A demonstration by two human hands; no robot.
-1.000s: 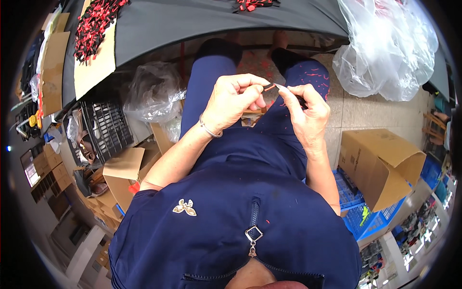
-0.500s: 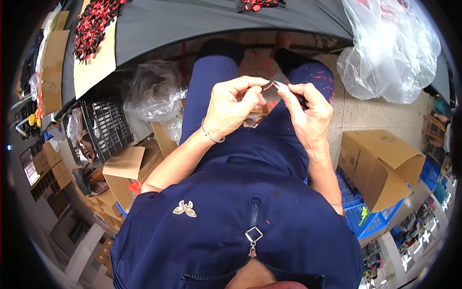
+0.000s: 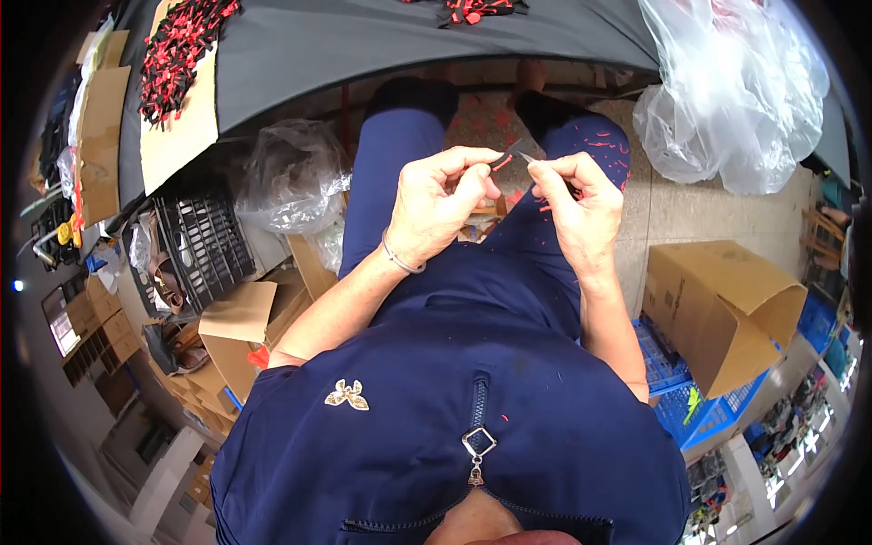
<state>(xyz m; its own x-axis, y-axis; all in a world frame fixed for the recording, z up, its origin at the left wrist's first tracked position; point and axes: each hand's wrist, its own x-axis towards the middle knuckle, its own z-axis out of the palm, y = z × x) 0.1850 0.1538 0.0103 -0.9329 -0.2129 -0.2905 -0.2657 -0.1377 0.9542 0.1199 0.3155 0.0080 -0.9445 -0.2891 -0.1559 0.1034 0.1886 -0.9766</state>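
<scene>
My left hand [image 3: 429,207] pinches a small black-and-red strip [image 3: 502,162] between thumb and fingertips, above my lap. Just to its right, my right hand [image 3: 581,207] is closed around small thread snips [image 3: 526,157]. Their metal blades point up and left, beside the strip's end, and seem to be apart. My palm and fingers hide most of the snips' handle. Red trimmings [image 3: 607,145] lie scattered over my dark blue trouser leg.
Ahead is a black-covered table [image 3: 363,54]. It bears a heap of black-and-red pieces [image 3: 186,59] on a cardboard sheet [image 3: 179,154] and a smaller pile [image 3: 474,9]. A clear plastic bag [image 3: 736,109] hangs at right, above a cardboard box [image 3: 699,304] and blue crate [image 3: 699,420]. A black crate [image 3: 207,245] stands left.
My right hand has shifted slightly left and the snips' blades look wider apart. The strip's red edge now lies closer along its black part. My left hand has hardly moved.
</scene>
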